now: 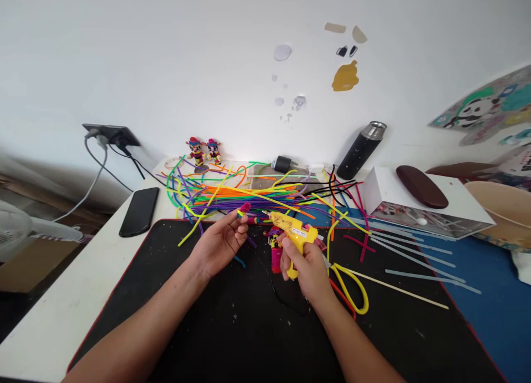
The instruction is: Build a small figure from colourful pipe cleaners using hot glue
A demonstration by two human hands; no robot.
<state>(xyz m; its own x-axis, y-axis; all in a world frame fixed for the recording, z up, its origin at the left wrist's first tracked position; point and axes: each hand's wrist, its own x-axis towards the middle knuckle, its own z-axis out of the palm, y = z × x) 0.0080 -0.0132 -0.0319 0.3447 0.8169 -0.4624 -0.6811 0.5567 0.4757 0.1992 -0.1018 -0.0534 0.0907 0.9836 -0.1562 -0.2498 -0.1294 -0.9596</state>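
In my left hand (222,242) a small magenta and yellow pipe-cleaner piece (244,207) is pinched between the fingertips. My right hand (305,267) is wrapped round the handle of a yellow hot glue gun (295,231). Its nozzle points left toward the small piece, with a short gap between them. Behind the right hand lies a partly hidden pipe-cleaner figure (276,255) with a red lower part. Yellow-handled scissors (360,295) rest on the black mat (215,327), just right of the right wrist.
Many coloured pipe cleaners (249,196) spread behind the mat, near two finished figures (203,150). Clear glue sticks (418,255) and a wooden stick (402,289) lie at right. A phone (140,211), a black thermos (360,150) and a white box (427,197) stand around.
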